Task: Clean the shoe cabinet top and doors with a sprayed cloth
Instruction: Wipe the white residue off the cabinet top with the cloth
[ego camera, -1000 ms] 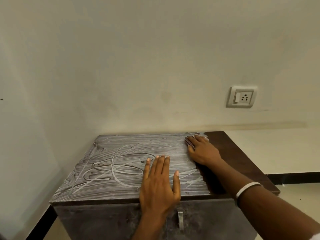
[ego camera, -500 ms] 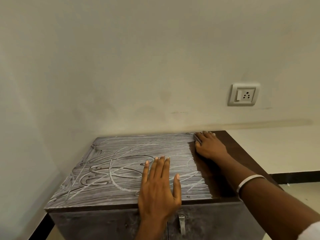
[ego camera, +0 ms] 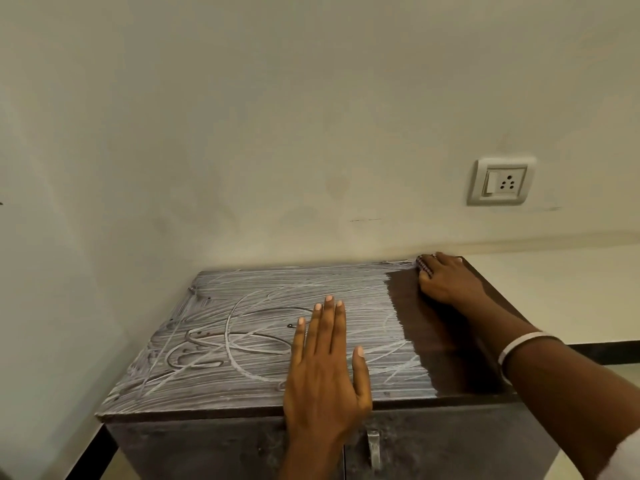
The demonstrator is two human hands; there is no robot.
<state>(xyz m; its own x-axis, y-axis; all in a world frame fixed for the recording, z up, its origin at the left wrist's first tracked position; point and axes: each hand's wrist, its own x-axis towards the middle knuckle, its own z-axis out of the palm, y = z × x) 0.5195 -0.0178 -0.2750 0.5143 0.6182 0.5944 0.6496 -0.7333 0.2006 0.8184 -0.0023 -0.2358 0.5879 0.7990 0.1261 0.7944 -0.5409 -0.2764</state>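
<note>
Where the two walls meet stands the shoe cabinet (ego camera: 242,341), its dark wood top pushed into the room's corner. Top surface: left and centre coated in a whitish dusty film scored with straight streaks and looping curls; a bare, glossy dark-brown strip (ego camera: 446,344) runs front to back along the right side, its edge with the film ragged. Front: two dusty grey doors (ego camera: 207,448), with one metal handle (ego camera: 373,446) just right of the seam between them.

Cloth (ego camera: 424,265): a small patterned piece, mostly hidden, showing only at the fingertips of the right hand (ego camera: 446,282) at the far right corner of the top, close against the wall. Right hand: palm down, fingers curled over the cloth and pressing it to the wood. A white bangle (ego camera: 519,344) circles that forearm, and a scrap of pale sleeve shows at the lower right edge of the view.

Left hand (ego camera: 325,372): flat on the filmed area near the front edge, above the door seam, fingers straight and close together, thumb spread to the side, holding nothing.

Surroundings: cream walls (ego camera: 242,133) with faint smudges and a short dark scuff above the cabinet; a white switch-and-socket plate (ego camera: 500,181) on the back wall, up and to the right; black skirting (ego camera: 606,353) along the wall base; pale floor beside it.
</note>
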